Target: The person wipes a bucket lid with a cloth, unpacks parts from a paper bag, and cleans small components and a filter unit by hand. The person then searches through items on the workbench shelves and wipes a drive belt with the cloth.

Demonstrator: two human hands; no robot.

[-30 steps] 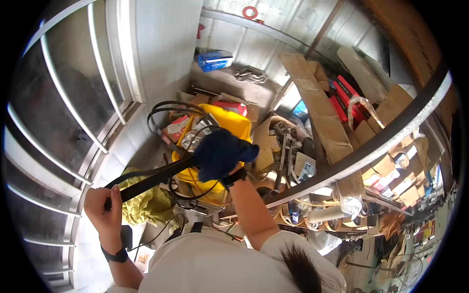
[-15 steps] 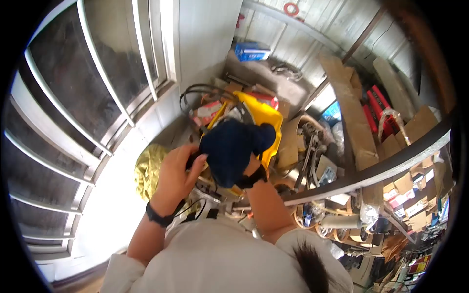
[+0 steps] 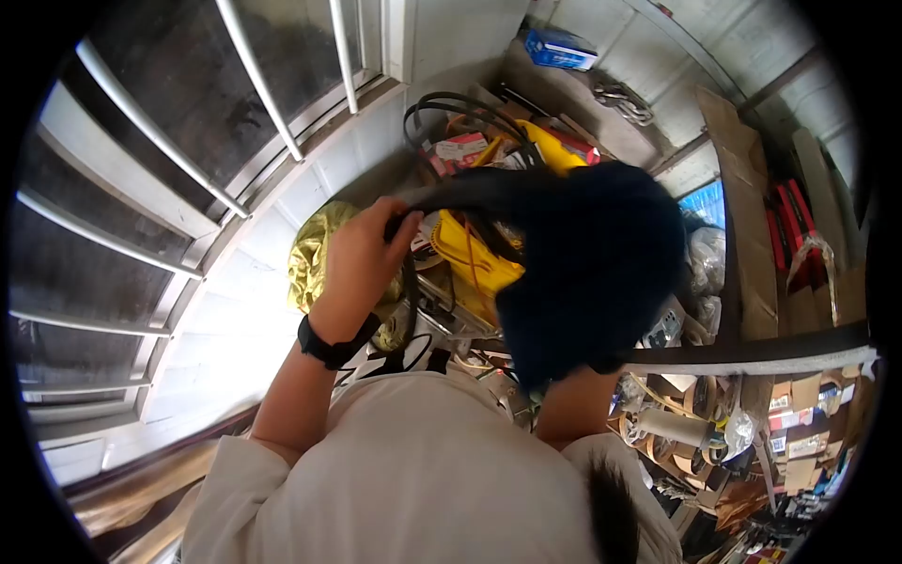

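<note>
My left hand [image 3: 368, 246] is closed, thumb and fingers pinching a black belt-like strip [image 3: 460, 193]. From there the strip stretches right toward a large dark blue cloth [image 3: 601, 263], and a dark length also hangs below the hand. The cloth is blurred and bunched over my right hand, whose fingers it hides; only the wrist and forearm [image 3: 575, 404] show beneath it. Behind the strip and cloth lies a yellow plastic bin [image 3: 474, 258], partly covered, with black loops [image 3: 470, 103] rising from it.
A shiny gold-coloured bag [image 3: 315, 254] sits left of the bin, below the barred window. A blue box [image 3: 561, 49] stands on the ledge at the back. A metal rail [image 3: 752, 357] crosses on the right, with cartons and loose parts around it.
The dark blue cloth has moved right with my right arm, away from my left hand. The black strip now shows stretched between them. The view has shifted, so the background sits differently.
</note>
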